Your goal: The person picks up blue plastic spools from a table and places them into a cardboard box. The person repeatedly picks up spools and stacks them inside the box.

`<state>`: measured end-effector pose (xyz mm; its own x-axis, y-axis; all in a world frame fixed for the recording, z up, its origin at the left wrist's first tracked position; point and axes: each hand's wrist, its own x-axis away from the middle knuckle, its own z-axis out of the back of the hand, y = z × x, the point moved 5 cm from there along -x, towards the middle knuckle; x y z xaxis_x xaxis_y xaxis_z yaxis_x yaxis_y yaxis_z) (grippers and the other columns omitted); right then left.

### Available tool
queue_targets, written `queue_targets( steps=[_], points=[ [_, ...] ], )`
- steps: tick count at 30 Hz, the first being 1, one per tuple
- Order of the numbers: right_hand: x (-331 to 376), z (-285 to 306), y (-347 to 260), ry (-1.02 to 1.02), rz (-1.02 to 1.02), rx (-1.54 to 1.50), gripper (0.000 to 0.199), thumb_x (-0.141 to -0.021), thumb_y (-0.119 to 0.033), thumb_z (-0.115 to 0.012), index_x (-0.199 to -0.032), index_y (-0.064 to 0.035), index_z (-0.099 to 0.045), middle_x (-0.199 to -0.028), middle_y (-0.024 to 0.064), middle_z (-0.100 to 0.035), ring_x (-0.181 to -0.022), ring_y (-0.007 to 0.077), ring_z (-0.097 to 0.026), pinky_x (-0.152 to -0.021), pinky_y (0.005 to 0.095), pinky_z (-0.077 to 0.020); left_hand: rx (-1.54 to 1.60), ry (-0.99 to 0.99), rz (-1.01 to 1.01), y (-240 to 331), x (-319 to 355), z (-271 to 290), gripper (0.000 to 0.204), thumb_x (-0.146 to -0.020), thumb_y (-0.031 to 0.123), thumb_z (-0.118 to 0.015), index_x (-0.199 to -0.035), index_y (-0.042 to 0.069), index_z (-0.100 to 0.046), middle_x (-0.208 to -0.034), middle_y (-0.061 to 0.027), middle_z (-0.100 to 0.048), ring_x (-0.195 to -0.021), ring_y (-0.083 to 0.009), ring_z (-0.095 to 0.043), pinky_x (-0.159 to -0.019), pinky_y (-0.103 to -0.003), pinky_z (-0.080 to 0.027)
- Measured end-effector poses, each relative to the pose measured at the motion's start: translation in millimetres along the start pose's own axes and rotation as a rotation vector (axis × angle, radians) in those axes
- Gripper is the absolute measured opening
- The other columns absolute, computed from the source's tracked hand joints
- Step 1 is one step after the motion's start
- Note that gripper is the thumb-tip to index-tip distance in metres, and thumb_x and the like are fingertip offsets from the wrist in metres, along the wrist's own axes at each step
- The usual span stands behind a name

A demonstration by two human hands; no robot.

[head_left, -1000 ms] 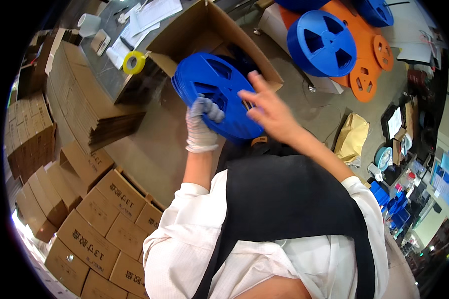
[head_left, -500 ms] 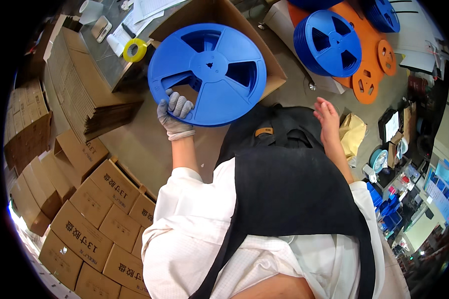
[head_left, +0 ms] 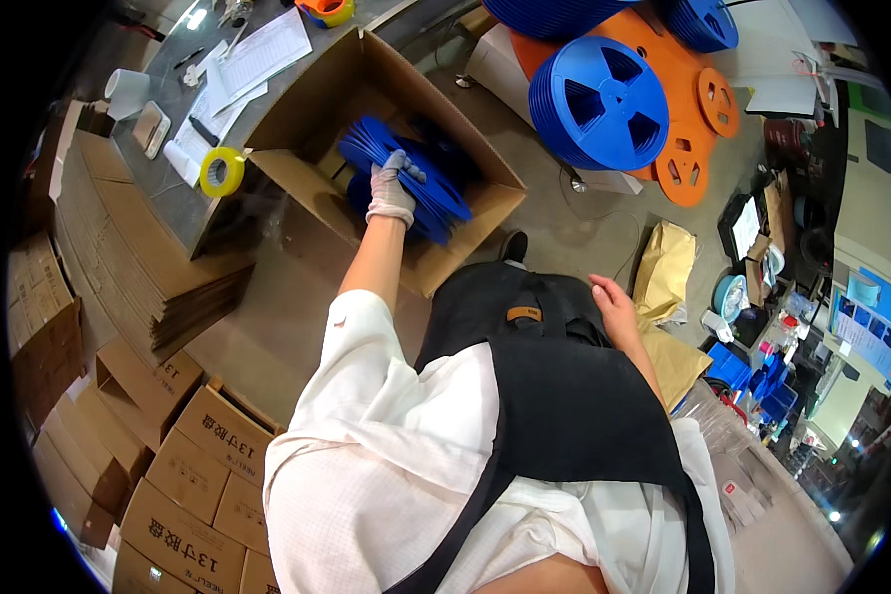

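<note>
My left hand, in a grey-white glove, is closed around the edges of several blue plastic reels, which are tilted inside an open cardboard box. The lower parts of the reels are hidden in the box. My bare right hand hangs beside my black apron, fingers loosely stretched and holding nothing. Nearest to it is a crumpled brown paper bag.
Stacked blue reels stand on an orange base at the far right. Flattened cartons lean by a grey table holding papers and yellow tape. Closed cartons fill the lower left.
My left hand has carried the blue reels from above the box down into it, and they have turned from face-up to edge-up. My right hand has lowered slightly.
</note>
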<state>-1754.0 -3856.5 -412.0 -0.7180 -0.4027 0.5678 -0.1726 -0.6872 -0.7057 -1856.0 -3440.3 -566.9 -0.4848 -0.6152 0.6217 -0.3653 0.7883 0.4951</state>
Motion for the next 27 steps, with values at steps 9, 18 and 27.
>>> queue_targets(
  steps=[9,18,27],
  points=[
    [-1,-5,-11,-0.019,0.045,0.141,0.030,-0.092,-0.020,-0.056,-0.116,-0.0021,-0.059,-0.108,0.0087,-0.062,-0.100,0.0165,-0.057,-0.089,0.0272,-0.0438,-0.292,0.316,0.343,-43,1,113,0.065,-0.087,0.037,-0.058,-0.143,0.022,-0.030,-0.147,-0.0124,-0.030,-0.128,-0.0262,-0.041,-0.098,-0.032,-0.038],
    [-42,-18,-51,-0.150,0.158,0.285,0.030,-0.090,-0.021,-0.057,-0.115,-0.0056,-0.061,-0.107,0.0103,-0.062,-0.097,0.0200,-0.060,-0.086,0.0292,-0.0454,-0.441,0.401,0.366,-51,116,236,0.047,-0.090,0.021,-0.055,-0.133,0.011,-0.039,-0.115,-0.0090,-0.057,-0.101,-0.0246,-0.058,-0.089,-0.039,-0.047],
    [-114,-37,-81,-0.356,0.301,0.412,0.028,-0.089,-0.021,-0.058,-0.113,-0.0075,-0.062,-0.107,0.0113,-0.062,-0.097,0.0206,-0.061,-0.085,0.0304,-0.0465,-0.283,0.367,0.172,-40,124,168,0.050,-0.090,0.021,-0.056,-0.135,0.007,-0.038,-0.123,-0.0137,-0.054,-0.109,-0.0283,-0.055,-0.094,-0.039,-0.045]
  ],
)
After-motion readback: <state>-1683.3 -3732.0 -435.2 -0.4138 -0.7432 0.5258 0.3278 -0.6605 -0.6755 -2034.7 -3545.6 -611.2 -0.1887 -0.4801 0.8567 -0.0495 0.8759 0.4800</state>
